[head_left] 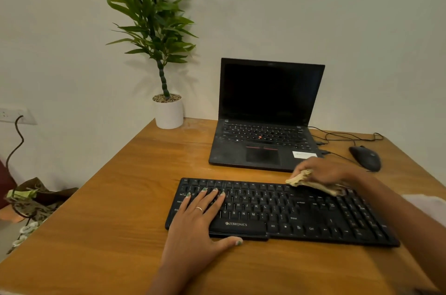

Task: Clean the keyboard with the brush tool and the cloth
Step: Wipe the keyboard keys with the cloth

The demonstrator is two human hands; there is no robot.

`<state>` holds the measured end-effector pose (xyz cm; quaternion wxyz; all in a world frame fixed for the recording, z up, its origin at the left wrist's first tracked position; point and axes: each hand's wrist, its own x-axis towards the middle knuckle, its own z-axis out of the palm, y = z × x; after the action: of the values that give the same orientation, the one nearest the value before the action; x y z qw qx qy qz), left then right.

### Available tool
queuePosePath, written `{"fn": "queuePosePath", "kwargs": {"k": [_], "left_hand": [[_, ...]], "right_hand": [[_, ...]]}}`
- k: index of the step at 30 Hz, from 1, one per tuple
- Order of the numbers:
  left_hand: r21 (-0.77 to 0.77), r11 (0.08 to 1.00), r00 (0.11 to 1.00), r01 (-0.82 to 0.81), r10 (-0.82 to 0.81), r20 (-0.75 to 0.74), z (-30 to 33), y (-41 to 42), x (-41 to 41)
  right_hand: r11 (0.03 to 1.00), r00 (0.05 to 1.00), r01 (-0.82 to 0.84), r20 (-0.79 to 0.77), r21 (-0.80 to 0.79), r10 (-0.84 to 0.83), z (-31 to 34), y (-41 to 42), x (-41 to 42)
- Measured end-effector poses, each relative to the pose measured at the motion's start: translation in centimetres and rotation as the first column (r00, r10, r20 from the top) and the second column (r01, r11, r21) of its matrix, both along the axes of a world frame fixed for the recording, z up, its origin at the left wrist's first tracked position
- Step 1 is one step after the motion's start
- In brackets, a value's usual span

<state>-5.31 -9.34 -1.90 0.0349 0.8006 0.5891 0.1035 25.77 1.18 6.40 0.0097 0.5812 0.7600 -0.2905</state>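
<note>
A black Zebronics keyboard point(289, 210) lies across the near middle of the wooden desk point(108, 210). My left hand point(195, 220) rests flat on its left keys, fingers straight and spread, thumb along the front edge. My right hand point(325, 172) grips a crumpled yellowish cloth point(304, 180) and holds it against the keyboard's upper right rows; the hand is blurred. No brush tool is in view.
An open black laptop point(263, 130) with a dark screen stands behind the keyboard. A black mouse point(365, 158) and its cable lie at the right. A potted plant in a white pot point(169, 113) stands at the desk's back left corner. Cloth items lie on the floor at left.
</note>
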Motion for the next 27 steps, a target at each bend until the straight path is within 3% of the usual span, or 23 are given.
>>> {"fn": "queuePosePath", "kwargs": {"k": [2, 6, 10, 16, 20, 24, 27], "left_hand": [[0.010, 1.000, 1.000, 0.002, -0.002, 0.016, 0.0, 0.0, 0.0], [0.021, 1.000, 1.000, 0.011, -0.012, 0.022, -0.3, 0.1, -0.1], [0.050, 0.999, 0.998, 0.009, -0.011, 0.054, -0.6, 0.3, -0.2], [0.069, 0.998, 0.994, 0.012, -0.019, 0.104, -0.8, 0.2, -0.3], [0.084, 0.996, 0.997, 0.018, -0.024, 0.071, -0.7, 0.2, -0.3], [0.094, 0.995, 0.997, 0.020, -0.027, 0.072, -0.8, 0.2, -0.3], [0.119, 0.993, 0.991, 0.022, -0.038, 0.129, -1.3, 0.4, -0.5]], "right_hand": [[0.996, 0.992, 0.087, 0.086, 0.024, -0.089, 0.6, -0.6, 3.8], [0.979, 0.976, 0.206, 0.074, 0.008, -0.206, 0.7, -1.6, 7.1], [0.988, 0.990, 0.132, 0.036, 0.085, -0.136, -0.6, -1.4, 4.3], [0.992, 0.993, 0.105, -0.054, 0.072, -0.101, -1.0, -1.4, 2.0], [0.983, 0.977, 0.173, 0.118, 0.068, -0.180, 0.5, -2.5, 5.9], [0.951, 0.862, 0.279, 0.402, 0.132, -0.309, 1.2, -3.3, 8.1], [0.947, 0.873, 0.297, 0.367, 0.125, -0.323, 1.1, -3.6, 7.3]]}}
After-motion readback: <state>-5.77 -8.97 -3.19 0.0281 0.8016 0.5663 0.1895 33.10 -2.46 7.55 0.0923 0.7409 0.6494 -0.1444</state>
